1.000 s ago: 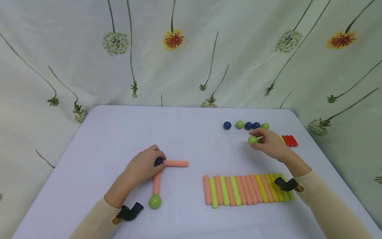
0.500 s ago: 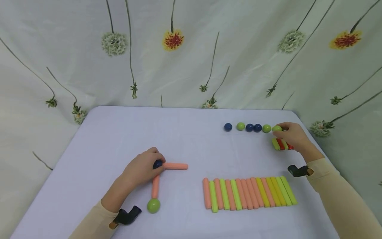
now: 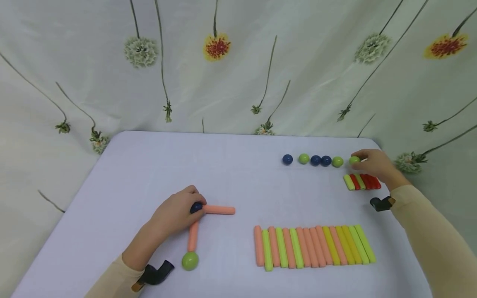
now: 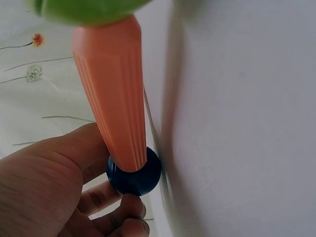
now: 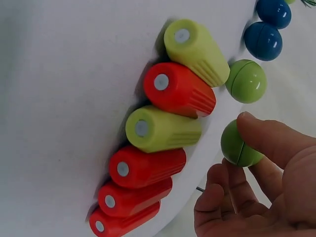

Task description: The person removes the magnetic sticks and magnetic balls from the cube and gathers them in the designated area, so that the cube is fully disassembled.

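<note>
My left hand [image 3: 178,212] grips a dark blue ball [image 3: 195,207]. Two salmon magnetic rods meet that ball: one rod [image 3: 220,210] points right, the other [image 3: 193,236] runs toward me and ends at a green ball [image 3: 190,261]. In the left wrist view the near rod [image 4: 116,98] touches the blue ball, thumb and fingers around it. At the far right, my right hand [image 3: 378,163] pinches another green ball [image 5: 238,144] between thumb and fingers, a small gap from the last green ball [image 5: 247,81] of a row.
That row also holds several blue and green balls [image 3: 304,158] near the back edge. Short yellow-green and red rods [image 3: 361,182] lie side by side just in front of my right hand. Several longer salmon, lime and yellow rods [image 3: 314,247] form a row at front right.
My right hand has carried the green ball rightward and back to the right end of the ball row. My left hand keeps its grip on the blue ball, nearly unmoved.
</note>
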The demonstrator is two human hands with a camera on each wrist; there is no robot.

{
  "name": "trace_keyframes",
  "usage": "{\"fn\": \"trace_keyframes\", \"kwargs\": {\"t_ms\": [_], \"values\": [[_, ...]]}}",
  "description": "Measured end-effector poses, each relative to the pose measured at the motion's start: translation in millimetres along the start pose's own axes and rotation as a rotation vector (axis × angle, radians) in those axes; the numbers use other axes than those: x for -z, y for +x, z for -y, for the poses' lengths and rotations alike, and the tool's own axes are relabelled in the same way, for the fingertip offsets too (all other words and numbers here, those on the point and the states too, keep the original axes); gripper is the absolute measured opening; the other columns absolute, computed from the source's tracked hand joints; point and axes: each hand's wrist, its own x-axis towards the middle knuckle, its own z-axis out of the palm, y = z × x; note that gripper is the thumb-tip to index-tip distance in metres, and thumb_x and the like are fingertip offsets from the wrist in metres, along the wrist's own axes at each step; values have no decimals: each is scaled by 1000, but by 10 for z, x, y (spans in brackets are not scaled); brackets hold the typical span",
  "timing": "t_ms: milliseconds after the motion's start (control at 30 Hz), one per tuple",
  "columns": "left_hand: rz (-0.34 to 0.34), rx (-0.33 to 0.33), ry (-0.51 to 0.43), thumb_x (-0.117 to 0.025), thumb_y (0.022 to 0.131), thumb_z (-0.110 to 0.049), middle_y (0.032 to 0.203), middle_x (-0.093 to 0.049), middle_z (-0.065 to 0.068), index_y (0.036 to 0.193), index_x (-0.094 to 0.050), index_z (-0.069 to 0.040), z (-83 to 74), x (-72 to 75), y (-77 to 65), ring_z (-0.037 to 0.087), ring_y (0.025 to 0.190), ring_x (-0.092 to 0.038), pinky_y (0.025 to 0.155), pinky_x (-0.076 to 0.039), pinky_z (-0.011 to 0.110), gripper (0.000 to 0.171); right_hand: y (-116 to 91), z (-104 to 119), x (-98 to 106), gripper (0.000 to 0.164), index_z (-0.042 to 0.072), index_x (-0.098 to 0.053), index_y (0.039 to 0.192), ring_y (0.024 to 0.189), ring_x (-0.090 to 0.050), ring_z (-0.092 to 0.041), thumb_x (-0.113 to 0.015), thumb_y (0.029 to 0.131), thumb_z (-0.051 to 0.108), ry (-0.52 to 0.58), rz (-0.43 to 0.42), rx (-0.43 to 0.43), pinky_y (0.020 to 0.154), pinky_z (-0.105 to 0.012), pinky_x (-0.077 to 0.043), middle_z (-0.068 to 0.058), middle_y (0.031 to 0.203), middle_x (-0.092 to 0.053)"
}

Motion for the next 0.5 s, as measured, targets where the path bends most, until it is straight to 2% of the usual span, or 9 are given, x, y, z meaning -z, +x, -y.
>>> {"fn": "trace_keyframes", "kwargs": {"t_ms": [200, 500], "values": [[-3, -13, -5, -73, 86, -20, 95, -56, -4, 100, -73, -13, 6, 12, -28, 10, 75, -54, 70, -48, 31, 16, 187, -41, -107, 55, 0, -45, 138, 112, -44, -45, -62, 93, 27, -32, 20, -41, 87, -53, -48, -30, 136, -38], [-11, -22, 3, -74, 85, -18, 95, -56, -5, 99, -73, -13, -39, 43, -31, 9, 73, -54, 68, -48, 30, 15, 267, -37, -176, 54, -1, -45, 138, 114, -43, -48, -63, 92, 22, -54, 13, -44, 91, -58, -45, -31, 135, -39]]}}
